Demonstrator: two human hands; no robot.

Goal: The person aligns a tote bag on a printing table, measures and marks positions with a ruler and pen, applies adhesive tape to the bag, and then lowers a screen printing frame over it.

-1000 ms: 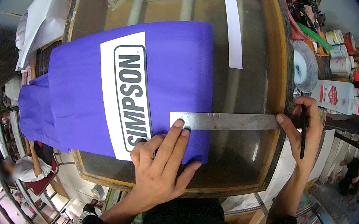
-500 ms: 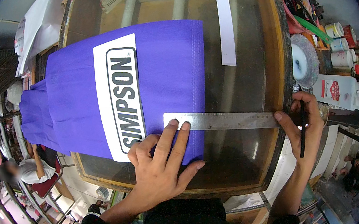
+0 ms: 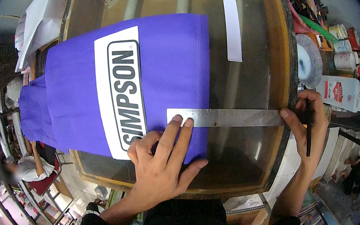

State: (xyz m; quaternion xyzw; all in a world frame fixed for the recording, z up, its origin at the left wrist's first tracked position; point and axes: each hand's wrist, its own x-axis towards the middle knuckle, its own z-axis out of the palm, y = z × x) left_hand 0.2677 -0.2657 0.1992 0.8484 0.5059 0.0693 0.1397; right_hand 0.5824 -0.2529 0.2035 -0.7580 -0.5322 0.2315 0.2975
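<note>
On the purple cloth (image 3: 172,62), the half-open left hand (image 3: 160,166) has spread two fingertips on the ruler (image 3: 237,118), likely steadying it, while the right hand (image 3: 316,125) grips a black stick (image 3: 308,142).

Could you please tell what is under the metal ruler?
The left part of the metal ruler lies on the purple cloth; farther right, the glass tabletop is beneath it. The surface directly under the metal is covered, so I cannot tell whether any marks are there.
</note>
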